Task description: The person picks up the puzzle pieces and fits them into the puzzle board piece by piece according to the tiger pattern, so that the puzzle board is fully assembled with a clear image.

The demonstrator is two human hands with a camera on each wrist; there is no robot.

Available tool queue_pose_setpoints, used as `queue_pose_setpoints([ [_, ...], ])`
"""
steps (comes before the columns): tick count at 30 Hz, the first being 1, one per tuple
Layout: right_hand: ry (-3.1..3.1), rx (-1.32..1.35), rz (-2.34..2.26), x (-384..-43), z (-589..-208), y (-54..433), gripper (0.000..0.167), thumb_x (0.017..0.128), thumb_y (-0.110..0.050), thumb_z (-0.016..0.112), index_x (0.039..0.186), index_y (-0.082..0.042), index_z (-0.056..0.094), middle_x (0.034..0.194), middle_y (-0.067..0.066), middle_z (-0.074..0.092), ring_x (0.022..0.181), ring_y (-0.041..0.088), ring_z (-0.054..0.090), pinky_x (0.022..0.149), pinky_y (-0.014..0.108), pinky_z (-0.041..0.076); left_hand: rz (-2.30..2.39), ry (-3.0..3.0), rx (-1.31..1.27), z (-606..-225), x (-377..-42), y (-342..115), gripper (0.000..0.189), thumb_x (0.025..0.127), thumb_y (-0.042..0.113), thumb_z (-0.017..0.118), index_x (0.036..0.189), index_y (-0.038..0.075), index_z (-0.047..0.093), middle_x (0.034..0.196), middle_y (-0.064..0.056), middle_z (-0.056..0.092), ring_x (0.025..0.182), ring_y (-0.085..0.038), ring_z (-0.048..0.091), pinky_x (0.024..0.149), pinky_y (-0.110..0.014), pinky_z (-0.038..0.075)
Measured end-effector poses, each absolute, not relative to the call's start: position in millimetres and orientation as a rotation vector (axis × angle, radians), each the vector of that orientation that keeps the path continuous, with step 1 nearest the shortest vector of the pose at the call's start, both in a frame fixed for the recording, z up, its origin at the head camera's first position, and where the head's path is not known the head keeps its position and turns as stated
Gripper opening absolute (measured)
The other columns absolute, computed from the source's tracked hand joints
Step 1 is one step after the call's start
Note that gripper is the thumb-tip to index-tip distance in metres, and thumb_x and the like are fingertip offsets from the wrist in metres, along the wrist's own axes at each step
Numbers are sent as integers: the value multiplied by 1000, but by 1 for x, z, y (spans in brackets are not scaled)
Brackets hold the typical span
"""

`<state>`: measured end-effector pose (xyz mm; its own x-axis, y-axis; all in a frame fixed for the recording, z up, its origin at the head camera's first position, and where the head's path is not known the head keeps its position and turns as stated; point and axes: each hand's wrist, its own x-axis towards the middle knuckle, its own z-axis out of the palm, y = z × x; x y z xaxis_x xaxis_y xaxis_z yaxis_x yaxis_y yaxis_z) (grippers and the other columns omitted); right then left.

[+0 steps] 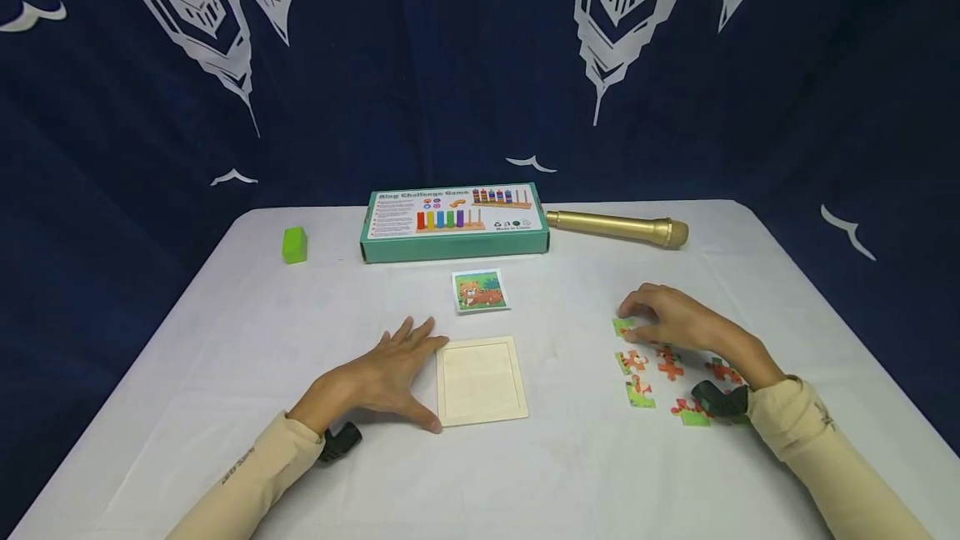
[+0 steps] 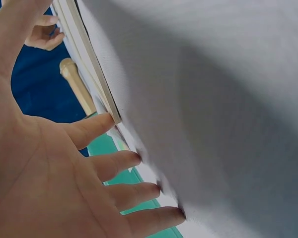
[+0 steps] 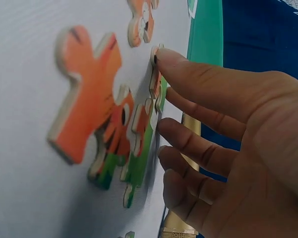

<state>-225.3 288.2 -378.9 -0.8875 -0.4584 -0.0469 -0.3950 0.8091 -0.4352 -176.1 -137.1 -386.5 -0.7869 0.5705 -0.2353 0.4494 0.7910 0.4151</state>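
My left hand [image 1: 390, 373] is spread beside a square wooden puzzle tray [image 1: 482, 382]. Its thumb and index finger touch the tray's left side, and in the left wrist view the index fingertip meets the tray's edge [image 2: 97, 74]. No puzzle pieces lie in the tray. On the right, my right hand [image 1: 678, 319] pinches a green and orange puzzle piece [image 1: 622, 327] between thumb and index finger, at the table surface. More orange and green pieces [image 1: 670, 365] lie loose beneath and in front of this hand; the wrist partly hides some. Close in the right wrist view is an orange piece [image 3: 87, 96].
A small tiger picture card [image 1: 481, 291] lies behind the tray. Farther back are a green ring game box [image 1: 455, 250] and a gold microphone [image 1: 618, 226]. A green block [image 1: 295, 245] stands at the back left. Dark blue cloth [image 1: 420, 90] hangs behind the table.
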Motion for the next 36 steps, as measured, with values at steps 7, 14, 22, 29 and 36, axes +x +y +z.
queue_pose_setpoints([
  [7, 2836, -678, -656, -226, -381, 289, 32, 81, -22, 77, 106, -6, 66, 102, 4, 63, 95, 22, 59, 82, 41, 48, 488, 2632, 774, -386, -176, -138, 113, 59, 56, 85, 148, 9, 33, 159, -19, 11, 145, -43, 1, 113, -62, 7],
  [14, 2820, -679, -664, -226, -381, 288, 29, 82, -19, 76, 104, -5, 62, 100, 4, 62, 92, 21, 57, 81, 40, 47, 486, 2633, 772, -387, -176, -138, 114, 59, 57, 85, 149, 10, 33, 159, -19, 11, 145, -43, 1, 114, -61, 7],
  [22, 2805, -700, -660, -226, -377, 283, 26, 83, -14, 75, 103, -7, 60, 87, -1, 61, 78, 13, 53, 70, 31, 46, 488, 2635, 772, -388, -177, -139, 114, 59, 57, 84, 149, 10, 33, 159, -19, 11, 145, -42, 0, 114, -61, 7],
  [29, 2767, -720, -730, -225, -376, 282, 22, 87, -8, 69, 105, -5, 58, 81, 0, 59, 62, 11, 50, 58, 26, 44, 491, 2637, 769, -388, -177, -139, 114, 59, 57, 84, 149, 11, 32, 159, -19, 11, 145, -42, 0, 114, -60, 7],
  [36, 2784, -740, -834, -226, -374, 278, 17, 90, 5, 58, 105, -3, 59, 82, 3, 61, 60, 12, 51, 54, 25, 44, 489, 2640, 768, -389, -177, -139, 113, 59, 57, 85, 149, 10, 33, 159, -19, 12, 145, -42, 1, 114, -60, 7],
])
